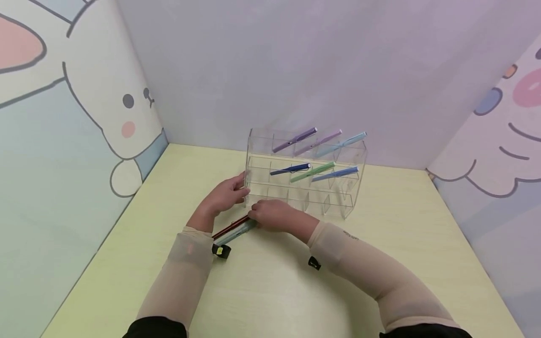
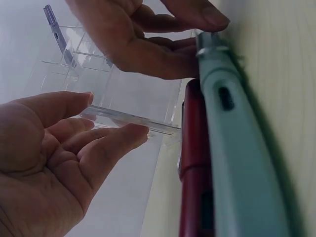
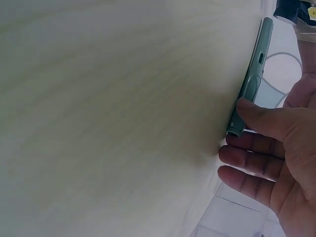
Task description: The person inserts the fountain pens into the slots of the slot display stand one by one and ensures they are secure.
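A clear acrylic pen rack [image 1: 304, 189] stands at the back of the table. My left hand [image 1: 226, 195] holds its left side panel between thumb and fingers. In front of the rack, a dark red pen [image 1: 230, 227] and a mint green pen [image 1: 237, 233] lie side by side on the table. My right hand [image 1: 274, 216] pinches the end of the mint pen, its thumb on top in the right wrist view. The red pen's end lies close to the right fingers [image 2: 153, 57] in the left wrist view; whether they touch it I cannot tell.
In the rack's top tier rest purple [image 1: 295, 140], lilac [image 1: 319, 142] and light blue [image 1: 342, 144] pens. The tier below bears dark blue [image 1: 290, 169], green [image 1: 313, 172] and blue [image 1: 336, 174] ones. Cartoon-printed walls [image 1: 122, 80] enclose the pale yellow table [image 1: 270, 300].
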Available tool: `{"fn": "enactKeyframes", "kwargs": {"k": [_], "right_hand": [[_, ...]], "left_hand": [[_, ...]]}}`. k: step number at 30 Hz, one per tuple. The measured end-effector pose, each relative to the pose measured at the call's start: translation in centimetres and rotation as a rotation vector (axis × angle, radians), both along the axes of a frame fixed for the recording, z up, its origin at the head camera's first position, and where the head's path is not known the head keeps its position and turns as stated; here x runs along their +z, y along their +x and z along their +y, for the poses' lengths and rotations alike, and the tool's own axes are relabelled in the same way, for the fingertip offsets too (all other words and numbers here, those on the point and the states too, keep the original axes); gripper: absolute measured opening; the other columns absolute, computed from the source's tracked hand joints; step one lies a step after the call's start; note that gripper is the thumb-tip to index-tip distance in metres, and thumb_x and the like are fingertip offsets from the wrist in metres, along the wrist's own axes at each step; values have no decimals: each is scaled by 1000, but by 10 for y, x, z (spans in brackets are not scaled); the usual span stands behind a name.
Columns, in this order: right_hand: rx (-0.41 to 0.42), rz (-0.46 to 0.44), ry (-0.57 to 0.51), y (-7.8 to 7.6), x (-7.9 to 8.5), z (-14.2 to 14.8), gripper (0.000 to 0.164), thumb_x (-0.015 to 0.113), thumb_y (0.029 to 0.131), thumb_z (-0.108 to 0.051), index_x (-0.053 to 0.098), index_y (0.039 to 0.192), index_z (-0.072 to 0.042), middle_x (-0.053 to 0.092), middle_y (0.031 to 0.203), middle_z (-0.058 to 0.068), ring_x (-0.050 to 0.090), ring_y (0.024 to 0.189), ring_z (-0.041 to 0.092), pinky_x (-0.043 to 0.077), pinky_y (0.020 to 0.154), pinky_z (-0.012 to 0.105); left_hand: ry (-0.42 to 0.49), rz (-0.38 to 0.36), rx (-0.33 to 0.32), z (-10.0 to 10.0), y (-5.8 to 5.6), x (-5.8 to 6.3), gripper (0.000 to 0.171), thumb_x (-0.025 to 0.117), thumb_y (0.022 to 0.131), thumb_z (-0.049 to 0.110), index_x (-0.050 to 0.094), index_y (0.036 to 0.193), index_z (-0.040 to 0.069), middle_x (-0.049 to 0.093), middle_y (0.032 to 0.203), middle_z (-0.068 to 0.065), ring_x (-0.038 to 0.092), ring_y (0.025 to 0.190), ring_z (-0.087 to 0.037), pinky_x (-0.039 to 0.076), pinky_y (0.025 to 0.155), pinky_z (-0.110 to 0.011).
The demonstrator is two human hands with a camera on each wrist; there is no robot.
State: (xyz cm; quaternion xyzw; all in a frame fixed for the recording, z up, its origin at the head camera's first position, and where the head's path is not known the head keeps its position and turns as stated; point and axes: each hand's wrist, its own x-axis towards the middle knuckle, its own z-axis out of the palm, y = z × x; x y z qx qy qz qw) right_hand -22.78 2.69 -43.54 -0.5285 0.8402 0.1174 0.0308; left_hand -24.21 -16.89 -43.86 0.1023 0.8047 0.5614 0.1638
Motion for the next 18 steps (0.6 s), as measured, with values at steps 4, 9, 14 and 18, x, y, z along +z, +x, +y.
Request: {"fn": "enactKeyframes", "kwargs": {"k": [4, 9, 14, 18], "right_hand": [[2, -19, 4, 0, 0, 2, 18, 69, 93, -28, 72, 107, -17, 66, 97, -3, 61, 86, 12, 55, 74, 27], [-34, -79, -32, -1, 3, 10, 13, 67, 94, -26, 70, 104, -17, 66, 91, -4, 60, 80, 11, 54, 72, 27], [-81, -195, -142, -2, 12, 24, 5, 66, 95, -20, 66, 99, -18, 65, 87, -6, 56, 74, 8, 52, 70, 25], [-135, -339, -288, -5, 20, 38, 5, 65, 96, -21, 67, 101, -20, 65, 92, -9, 56, 79, 5, 52, 74, 24]], "left_hand": [[-7, -11, 9, 0, 0, 0, 67, 53, 102, 25, 17, 158, 28, 35, 157, -11, 47, 136, -27, 50, 102, -41], [-3, -9, 7, 0, 1, 0, 67, 53, 103, 25, 16, 158, 28, 34, 158, -10, 46, 137, -27, 49, 103, -40], [-17, -4, 5, 0, 4, 3, 65, 51, 104, 25, 16, 158, 29, 35, 157, -13, 49, 134, -29, 47, 106, -46], [-7, -8, -1, 0, 4, 4, 65, 51, 104, 24, 16, 158, 29, 34, 158, -12, 48, 135, -28, 46, 106, -46]]}}
